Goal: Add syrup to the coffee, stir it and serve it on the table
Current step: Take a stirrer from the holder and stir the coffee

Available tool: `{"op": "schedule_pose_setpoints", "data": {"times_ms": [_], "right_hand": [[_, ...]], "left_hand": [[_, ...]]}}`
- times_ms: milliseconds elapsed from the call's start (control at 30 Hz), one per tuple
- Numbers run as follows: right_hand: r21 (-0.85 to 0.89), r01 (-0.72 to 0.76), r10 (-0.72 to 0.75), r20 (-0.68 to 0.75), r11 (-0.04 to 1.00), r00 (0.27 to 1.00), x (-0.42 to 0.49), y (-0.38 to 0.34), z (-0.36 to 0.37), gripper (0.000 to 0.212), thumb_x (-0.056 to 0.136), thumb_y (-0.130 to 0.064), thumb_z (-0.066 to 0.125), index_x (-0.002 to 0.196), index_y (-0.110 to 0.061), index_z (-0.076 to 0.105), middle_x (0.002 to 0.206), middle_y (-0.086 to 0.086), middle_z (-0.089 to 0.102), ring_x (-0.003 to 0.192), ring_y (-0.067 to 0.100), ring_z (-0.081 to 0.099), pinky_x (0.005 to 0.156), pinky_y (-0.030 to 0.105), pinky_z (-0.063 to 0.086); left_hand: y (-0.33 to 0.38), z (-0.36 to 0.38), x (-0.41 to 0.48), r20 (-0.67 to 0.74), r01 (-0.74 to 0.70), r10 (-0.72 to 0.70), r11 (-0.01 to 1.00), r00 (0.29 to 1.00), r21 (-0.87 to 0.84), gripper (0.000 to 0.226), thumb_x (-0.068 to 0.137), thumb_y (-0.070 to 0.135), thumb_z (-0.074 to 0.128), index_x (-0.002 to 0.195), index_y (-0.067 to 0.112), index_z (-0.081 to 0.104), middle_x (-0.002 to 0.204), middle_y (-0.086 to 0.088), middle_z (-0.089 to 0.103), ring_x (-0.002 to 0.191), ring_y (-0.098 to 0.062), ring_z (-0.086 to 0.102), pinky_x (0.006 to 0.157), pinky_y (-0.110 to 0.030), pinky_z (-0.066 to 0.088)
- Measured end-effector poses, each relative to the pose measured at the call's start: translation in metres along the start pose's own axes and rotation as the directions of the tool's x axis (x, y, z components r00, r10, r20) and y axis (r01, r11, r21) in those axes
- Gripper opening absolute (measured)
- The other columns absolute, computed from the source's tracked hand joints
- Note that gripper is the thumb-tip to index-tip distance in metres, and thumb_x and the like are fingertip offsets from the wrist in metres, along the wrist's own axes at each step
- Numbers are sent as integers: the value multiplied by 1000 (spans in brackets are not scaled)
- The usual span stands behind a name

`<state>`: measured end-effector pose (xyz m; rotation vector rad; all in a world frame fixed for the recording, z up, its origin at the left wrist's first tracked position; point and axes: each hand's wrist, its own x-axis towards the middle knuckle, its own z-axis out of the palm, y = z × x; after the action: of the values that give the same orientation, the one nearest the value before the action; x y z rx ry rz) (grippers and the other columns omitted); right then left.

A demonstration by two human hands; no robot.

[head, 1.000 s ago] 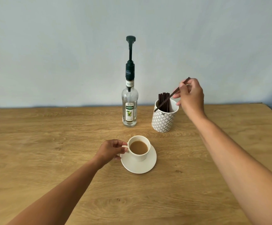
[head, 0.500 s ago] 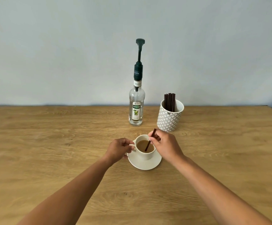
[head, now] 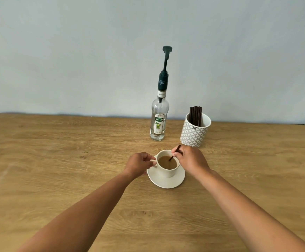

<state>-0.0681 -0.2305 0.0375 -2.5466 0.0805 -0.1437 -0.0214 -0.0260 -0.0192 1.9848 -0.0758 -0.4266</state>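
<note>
Stirring is the step in hand, as I judge it. My right hand (head: 189, 159) pinches the stirrer (head: 175, 153) between thumb and fingertips, closed on its upper part. My left hand (head: 139, 163) is closed on the handle of the cup (head: 167, 172), steadying it.

Location of the task's thing: the cup stands upright on its saucer (head: 166, 182), on the bench (head: 57, 160), directly between my two hands and touching both the left hand and, through the stirrer, the right. The coffee (head: 166, 162) fills it to a little below the rim.

Governing relation: the stirrer's long axis is tilted, not upright. Its lower end sits in the coffee toward the far right side of the cup; its upper end leans up and to the right, away from me, over the rim beside my right hand. The right hand is the nearer one to the stirrer and the only one placed to drive it.

Behind the cup stand the syrup bottle (head: 158, 124) with its pump, and to its right the patterned holder (head: 195, 132) of spare sticks, both apart from my hands.

Caution, as judgement: the tilt puts the shaft near the rim; a wide sweep could press on the rim and rock the cup on the saucer. Keep the circles small and the left hand firm.
</note>
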Motion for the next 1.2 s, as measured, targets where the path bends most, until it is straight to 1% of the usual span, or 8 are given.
{"op": "schedule_pose_setpoints", "data": {"times_ms": [133, 267, 433, 667, 733, 833, 1033, 1200], "right_hand": [[-50, -16, 16, 18, 999, 1000, -4, 4, -5, 7, 89, -30, 65, 90, -29, 71, 91, -10, 75, 86, 14, 68, 76, 33, 54], [49, -10, 7, 50, 999, 999, -8, 0, -1, 3, 86, -29, 70, 86, -31, 71, 85, -13, 75, 81, 7, 69, 74, 32, 56], [130, 3, -7, 28, 992, 1000, -5, -7, 7, 4, 85, -27, 71, 86, -29, 74, 89, -13, 76, 85, 6, 69, 79, 31, 56], [-70, 6, -8, -15, 997, 1000, 0, 1, -5, 5, 89, -30, 66, 89, -32, 71, 88, -12, 75, 82, 12, 68, 74, 31, 55], [-83, 19, -19, -1, 996, 1000, -2, 4, -8, 5, 89, -29, 66, 88, -30, 71, 87, -12, 75, 82, 14, 68, 78, 33, 54], [-59, 26, -25, 24, 998, 999, -5, 6, -10, 4, 87, -29, 67, 86, -31, 71, 88, -13, 75, 85, 12, 67, 84, 32, 52], [79, 34, -38, 48, 996, 998, -8, -3, 1, 4, 84, -27, 71, 84, -32, 73, 88, -16, 76, 84, 2, 68, 76, 23, 54], [31, 56, -56, 17, 998, 998, -2, -4, 0, 7, 88, -26, 68, 88, -28, 75, 93, -12, 76, 89, 10, 70, 91, 36, 51]], "left_hand": [[2, -1, 0, 3, 15, -15, 1000, 1000, 1, 13, 83, 20, 79, 96, 17, 76, 86, -2, 74, 80, -18, 67, 74, -45, 62], [3, -1, -1, 1, 19, -19, 1000, 1000, 9, 11, 83, 21, 79, 94, 21, 76, 85, 0, 74, 82, -19, 69, 74, -43, 62], [5, -1, -3, 3, 20, -20, 999, 1000, 27, 8, 85, 21, 78, 92, 22, 75, 92, -5, 76, 90, -27, 72, 74, -45, 62], [6, -2, -3, 2, 25, -26, 999, 1000, 46, 13, 85, 18, 77, 98, 16, 76, 97, -12, 75, 85, -21, 68, 73, -44, 61], [6, -2, -3, 2, 32, -32, 999, 999, 39, 14, 85, 18, 77, 99, 15, 76, 97, -12, 75, 84, -21, 68, 74, -45, 61], [6, -1, -2, 6, 31, -32, 999, 999, 41, 15, 85, 19, 77, 99, 15, 75, 97, -11, 75, 89, -27, 71, 75, -46, 62], [7, -1, -4, 0, 33, -33, 999, 999, 35, 12, 84, 20, 78, 96, 18, 76, 96, -10, 76, 94, -31, 72, 75, -46, 63], [7, 0, -2, -1, 45, -45, 998, 999, 32, 15, 84, 19, 78, 98, 16, 76, 96, -10, 76, 89, -26, 71, 73, -44, 62]]}}
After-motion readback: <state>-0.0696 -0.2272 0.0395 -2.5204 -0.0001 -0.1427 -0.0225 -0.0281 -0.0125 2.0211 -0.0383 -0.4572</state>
